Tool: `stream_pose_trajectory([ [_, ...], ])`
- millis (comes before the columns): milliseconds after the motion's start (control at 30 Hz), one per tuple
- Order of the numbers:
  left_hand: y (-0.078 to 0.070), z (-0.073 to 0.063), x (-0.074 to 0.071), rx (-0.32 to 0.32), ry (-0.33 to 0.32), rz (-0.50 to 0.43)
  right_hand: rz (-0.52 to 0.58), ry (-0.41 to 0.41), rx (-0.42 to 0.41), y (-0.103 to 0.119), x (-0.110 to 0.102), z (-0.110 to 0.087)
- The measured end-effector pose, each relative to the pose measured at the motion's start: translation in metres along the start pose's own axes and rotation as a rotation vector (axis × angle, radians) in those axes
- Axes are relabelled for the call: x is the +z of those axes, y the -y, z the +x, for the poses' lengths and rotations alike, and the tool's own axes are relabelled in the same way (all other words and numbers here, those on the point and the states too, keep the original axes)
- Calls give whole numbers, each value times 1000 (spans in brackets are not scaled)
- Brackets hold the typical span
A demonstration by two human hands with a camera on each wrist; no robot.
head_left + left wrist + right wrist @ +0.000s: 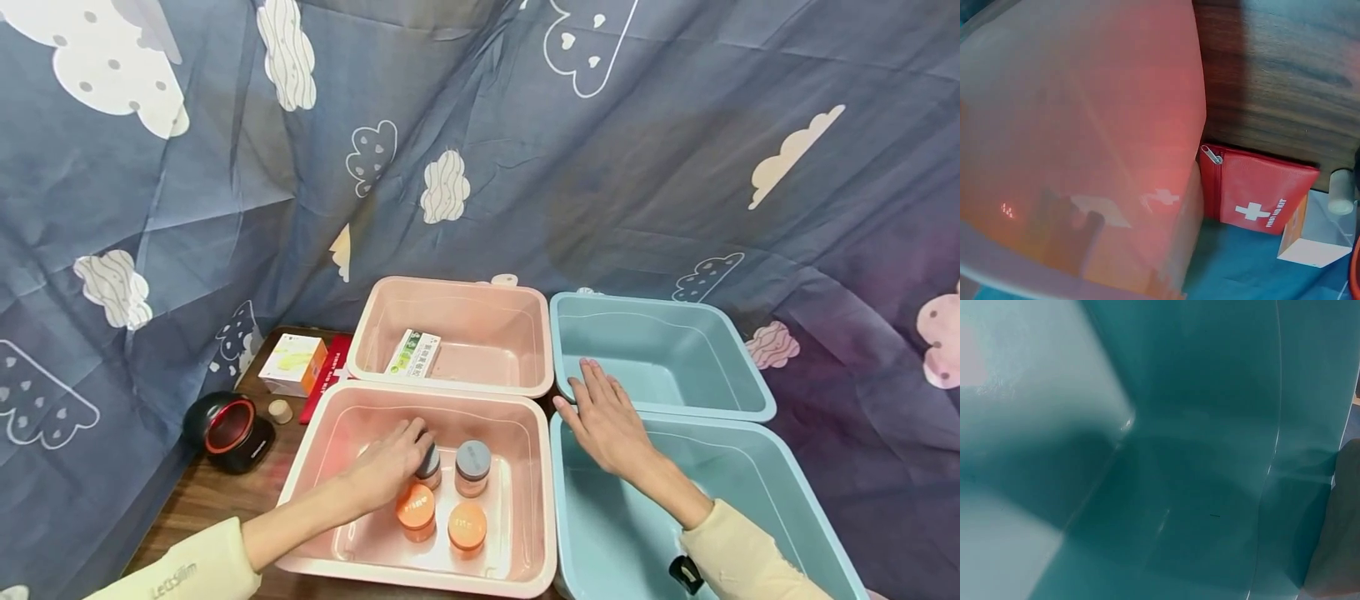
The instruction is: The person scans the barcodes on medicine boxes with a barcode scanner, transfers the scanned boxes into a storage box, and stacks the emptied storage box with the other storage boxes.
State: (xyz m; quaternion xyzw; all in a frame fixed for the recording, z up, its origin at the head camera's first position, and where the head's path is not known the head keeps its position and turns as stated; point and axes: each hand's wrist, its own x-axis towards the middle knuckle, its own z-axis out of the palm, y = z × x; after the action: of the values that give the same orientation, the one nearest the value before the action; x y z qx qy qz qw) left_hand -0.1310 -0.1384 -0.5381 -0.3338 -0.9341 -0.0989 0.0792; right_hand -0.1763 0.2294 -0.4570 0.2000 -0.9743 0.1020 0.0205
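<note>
In the head view my left hand [393, 467] reaches down into the front pink bin [525, 575], its fingers curled over the lid of a small grey-lidded jar [431, 471]. Next to that jar stands another grey-lidded jar [472, 468]. Nearer to me are two orange-lidded jars, a left orange jar [416, 510] and a right orange jar [467, 528]. My right hand [609, 419] is stretched out flat with straight fingers, above the adjoining rims of the front blue bin [810, 492] and the back blue bin [675, 312]. It holds nothing.
The back pink bin [480, 287] contains a white-and-green box [414, 354]. Left of the bins lie a red first aid kit [1266, 190], a white-and-orange box [295, 364], a small pale cylinder [281, 411] and a black rounded object with a red ring [228, 432]. A cloud-patterned cloth [510, 208] hangs behind.
</note>
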Motion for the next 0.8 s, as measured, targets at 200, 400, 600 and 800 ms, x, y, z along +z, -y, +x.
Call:
stream_pose_trajectory([
  [200, -26, 0, -67, -138, -1, -174, -21, 3, -2, -1, -2, 1],
  [400, -8, -15, -65, -249, -169, -303, -17, -8, -13, 0, -2, 3],
  [600, -19, -39, -112, -288, -316, -423, -14, -4, -16, 2, -1, 1],
  [800, -35, -68, -160, -393, -510, -487, -8, -2, -10, 1, 0, -1],
])
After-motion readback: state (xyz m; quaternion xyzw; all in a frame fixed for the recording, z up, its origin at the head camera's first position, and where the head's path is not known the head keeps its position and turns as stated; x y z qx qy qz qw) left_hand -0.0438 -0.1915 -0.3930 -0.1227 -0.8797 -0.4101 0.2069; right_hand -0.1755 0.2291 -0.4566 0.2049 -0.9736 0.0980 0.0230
